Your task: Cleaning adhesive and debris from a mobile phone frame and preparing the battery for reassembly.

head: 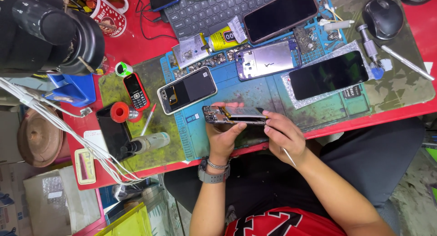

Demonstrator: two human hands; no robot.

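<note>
Your left hand [223, 138] grips the opened phone [234, 115] from below, its long axis running sideways toward your right hand [284, 135], pinching its end.

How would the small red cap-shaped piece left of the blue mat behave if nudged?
The red cap looks round and small, so probably light and easily pushed. It appears to sit flat on a dark phone, so sliding seems likelier than rolling unless tipped.

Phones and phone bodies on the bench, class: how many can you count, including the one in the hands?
7, and more may be hidden: held one; large black on the keyboard; purple frame; black screen; white-edged; red keypad; black at left.
</note>
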